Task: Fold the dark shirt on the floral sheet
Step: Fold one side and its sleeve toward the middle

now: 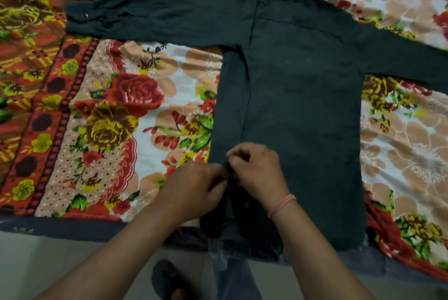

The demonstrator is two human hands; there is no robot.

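Note:
The dark shirt (298,96) lies flat on the floral sheet (135,110), collar at the far end, hem at the near edge. Its left sleeve stretches out to the left and its right sleeve runs off the frame's right side. My left hand (194,188) and my right hand (257,171) meet at the front placket near the hem. Both pinch the dark fabric there, fingers curled tight. A pink thread band circles my right wrist. What the fingertips hold between them is hidden.
The sheet covers a bed whose near edge runs along the bottom, with pale floor (60,263) below it. A dark sandal (169,280) on a foot and a jeans leg (232,278) show under the shirt's hem.

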